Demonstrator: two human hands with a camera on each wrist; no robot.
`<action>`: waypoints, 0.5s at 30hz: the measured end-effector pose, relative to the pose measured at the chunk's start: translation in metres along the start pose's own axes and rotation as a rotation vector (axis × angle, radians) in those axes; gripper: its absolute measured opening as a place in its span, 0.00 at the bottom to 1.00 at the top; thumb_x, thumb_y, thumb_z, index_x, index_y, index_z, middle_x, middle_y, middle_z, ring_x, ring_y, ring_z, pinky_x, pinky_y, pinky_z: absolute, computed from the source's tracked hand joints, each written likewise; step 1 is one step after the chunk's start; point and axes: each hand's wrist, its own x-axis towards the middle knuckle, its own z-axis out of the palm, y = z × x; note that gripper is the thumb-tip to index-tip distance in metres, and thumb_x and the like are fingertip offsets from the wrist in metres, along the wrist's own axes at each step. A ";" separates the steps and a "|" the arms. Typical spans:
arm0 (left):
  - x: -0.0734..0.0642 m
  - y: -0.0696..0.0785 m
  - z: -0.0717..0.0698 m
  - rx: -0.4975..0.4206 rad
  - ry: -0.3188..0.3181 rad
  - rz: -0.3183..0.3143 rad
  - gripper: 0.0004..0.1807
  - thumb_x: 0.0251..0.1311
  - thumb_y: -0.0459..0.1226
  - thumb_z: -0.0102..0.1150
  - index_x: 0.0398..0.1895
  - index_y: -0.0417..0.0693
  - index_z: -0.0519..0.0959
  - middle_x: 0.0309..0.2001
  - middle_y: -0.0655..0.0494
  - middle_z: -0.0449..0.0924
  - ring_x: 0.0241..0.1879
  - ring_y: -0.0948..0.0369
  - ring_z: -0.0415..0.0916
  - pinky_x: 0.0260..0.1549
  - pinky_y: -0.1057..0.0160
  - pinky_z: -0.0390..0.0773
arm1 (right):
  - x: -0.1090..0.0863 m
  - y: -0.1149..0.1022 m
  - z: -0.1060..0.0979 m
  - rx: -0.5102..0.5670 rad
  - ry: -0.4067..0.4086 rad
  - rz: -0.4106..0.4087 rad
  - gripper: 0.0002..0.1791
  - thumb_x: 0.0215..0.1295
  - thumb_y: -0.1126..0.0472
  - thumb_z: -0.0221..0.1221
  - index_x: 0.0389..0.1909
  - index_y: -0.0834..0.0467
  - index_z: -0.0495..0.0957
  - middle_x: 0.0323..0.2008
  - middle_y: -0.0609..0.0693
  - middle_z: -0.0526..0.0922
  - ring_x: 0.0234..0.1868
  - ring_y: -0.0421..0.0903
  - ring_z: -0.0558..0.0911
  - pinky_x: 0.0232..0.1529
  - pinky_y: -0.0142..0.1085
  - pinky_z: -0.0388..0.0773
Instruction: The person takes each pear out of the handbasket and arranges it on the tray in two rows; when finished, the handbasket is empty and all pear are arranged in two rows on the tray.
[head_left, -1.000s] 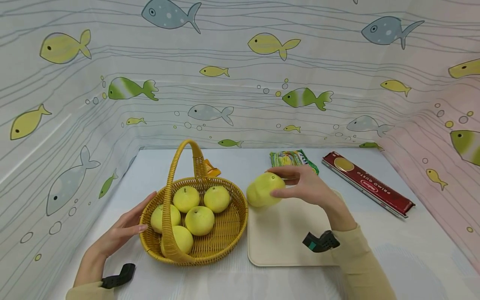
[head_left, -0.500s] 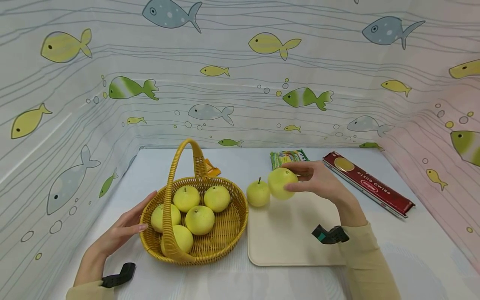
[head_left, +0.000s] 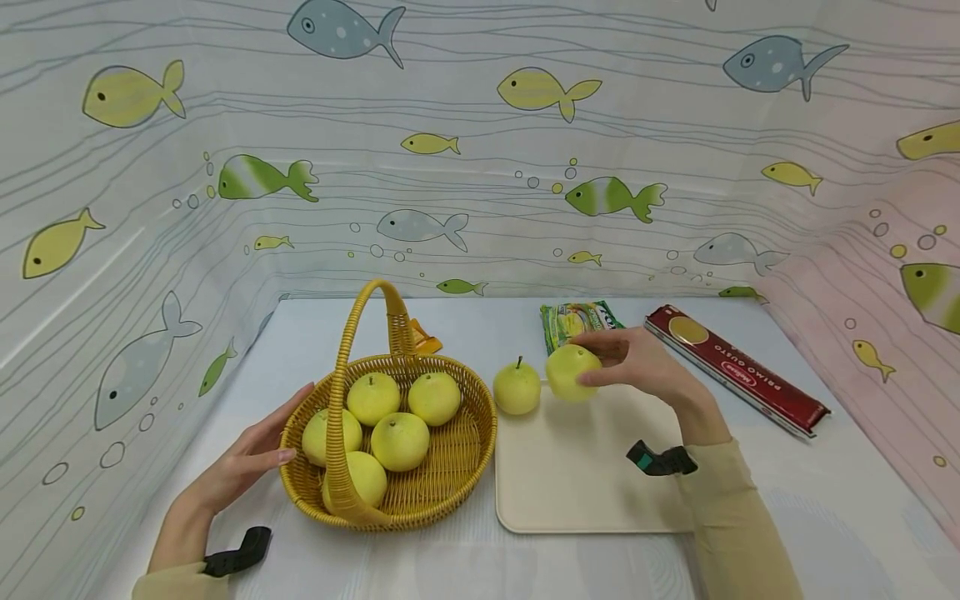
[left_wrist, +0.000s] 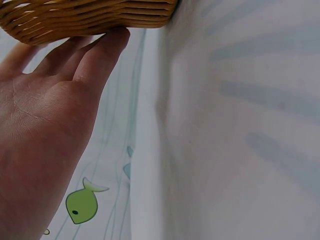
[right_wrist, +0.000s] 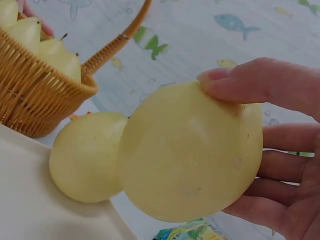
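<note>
My right hand (head_left: 637, 362) pinches a round yellow-green pear (head_left: 572, 372) between thumb and fingers, over the back part of the cream tray (head_left: 585, 483). Whether this pear touches the tray, I cannot tell. Another pear (head_left: 517, 387), stem up, sits at the tray's back left corner; in the right wrist view the held pear (right_wrist: 192, 155) partly covers it. Several pears (head_left: 400, 442) lie in the wicker basket (head_left: 450, 500), mostly in its left half. Against the basket's left side rests my left hand (head_left: 243, 454), its fingers extended along the outer wall and the thumb at the rim.
Behind the tray lies a green packet (head_left: 573, 321), partly hidden by the right hand. A long red pasta pack (head_left: 735, 367) lies at the right. An orange item (head_left: 423, 337) shows behind the basket, whose tall handle (head_left: 348, 350) arches over the pears.
My right hand has carried its pear to the right, away from the pear at the tray's corner, which stays put. The left hand and basket have not moved.
</note>
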 end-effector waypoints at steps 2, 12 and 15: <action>0.000 0.000 0.000 0.004 0.002 -0.004 0.42 0.64 0.23 0.39 0.81 0.42 0.38 0.82 0.55 0.35 0.76 0.78 0.41 0.61 0.80 0.56 | 0.003 0.009 0.000 0.002 -0.012 0.010 0.32 0.51 0.57 0.76 0.59 0.55 0.80 0.53 0.54 0.85 0.49 0.49 0.85 0.48 0.37 0.80; 0.000 0.001 0.000 -0.003 -0.006 0.005 0.42 0.64 0.23 0.39 0.81 0.42 0.39 0.82 0.52 0.34 0.76 0.77 0.42 0.62 0.79 0.56 | 0.014 0.037 0.004 0.014 -0.079 0.066 0.32 0.51 0.55 0.75 0.60 0.52 0.80 0.56 0.49 0.84 0.58 0.48 0.81 0.60 0.45 0.72; 0.000 0.001 0.000 0.004 0.000 0.002 0.42 0.64 0.23 0.39 0.81 0.42 0.39 0.82 0.54 0.36 0.76 0.78 0.43 0.61 0.80 0.56 | 0.015 0.041 0.006 0.005 -0.099 0.059 0.32 0.51 0.54 0.75 0.60 0.52 0.80 0.57 0.50 0.84 0.58 0.48 0.82 0.61 0.47 0.71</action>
